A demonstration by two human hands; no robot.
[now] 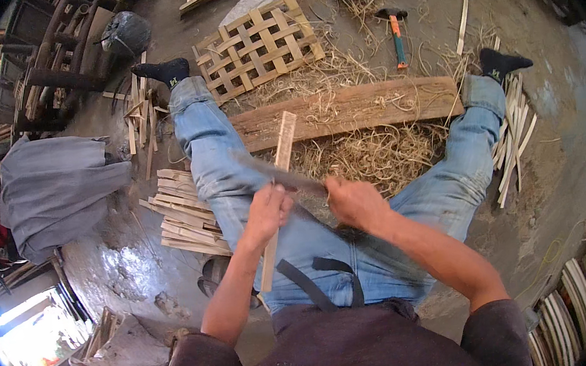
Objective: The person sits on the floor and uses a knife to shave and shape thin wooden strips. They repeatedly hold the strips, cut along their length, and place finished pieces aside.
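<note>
We hold a wooden strip (285, 139) and a motion-blurred knife (301, 181) on the near side of the long board (412, 97).
Our left hand (268, 210) has its fingers wrapped around the strip, whose top end overlaps the board in view; our right hand (358, 203) makes a fist on the knife, whose blade crosses the strip, though we cannot tell whether they touch. We see curled shavings (383, 155) along the board's near edge, and a woven panel (261, 49) and hammer (398, 40) beyond the board.
</note>
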